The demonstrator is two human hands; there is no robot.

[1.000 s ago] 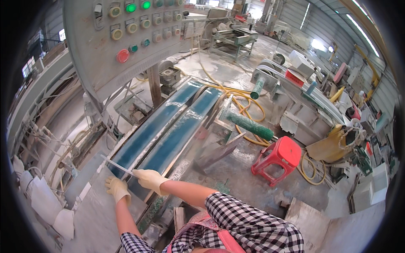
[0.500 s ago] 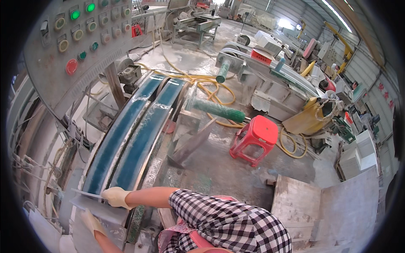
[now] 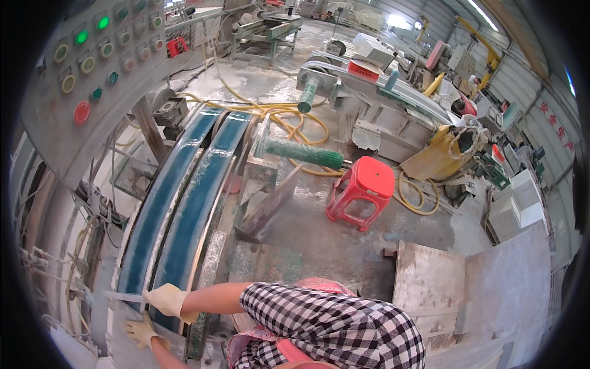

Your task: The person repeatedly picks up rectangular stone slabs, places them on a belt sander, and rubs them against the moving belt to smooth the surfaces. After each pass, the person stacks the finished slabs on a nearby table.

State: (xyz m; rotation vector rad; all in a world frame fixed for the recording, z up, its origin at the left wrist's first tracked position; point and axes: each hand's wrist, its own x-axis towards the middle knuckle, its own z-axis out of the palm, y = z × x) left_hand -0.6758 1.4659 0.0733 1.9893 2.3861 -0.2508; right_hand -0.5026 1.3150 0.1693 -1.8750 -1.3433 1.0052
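At the near end of the blue twin-belt conveyor (image 3: 175, 227), my right hand (image 3: 168, 300), in a cream glove, is closed on the edge of a thin grey slab (image 3: 126, 297). Only the slab's pale edge shows clearly beside those fingers. Just below, my left hand (image 3: 142, 332), gloved alike, has its fingers spread and lies against a grey flat surface (image 3: 117, 344). Whether this surface is part of the same slab I cannot tell. My right forearm, below a black-and-white checked sleeve (image 3: 295, 304), crosses over the conveyor's side rail.
A control panel (image 3: 92, 74) with lit green buttons overhangs the left. Right of the conveyor stand a green roller (image 3: 304, 154) and a red plastic stool (image 3: 362, 190). A yellow hose (image 3: 295, 120) coils on the wet floor. Pale boards (image 3: 430, 289) stand at the lower right.
The view has shifted, moving the surroundings leftward. My left hand has moved up towards my right hand and its fingers have spread. The right hand keeps its hold on the slab edge.
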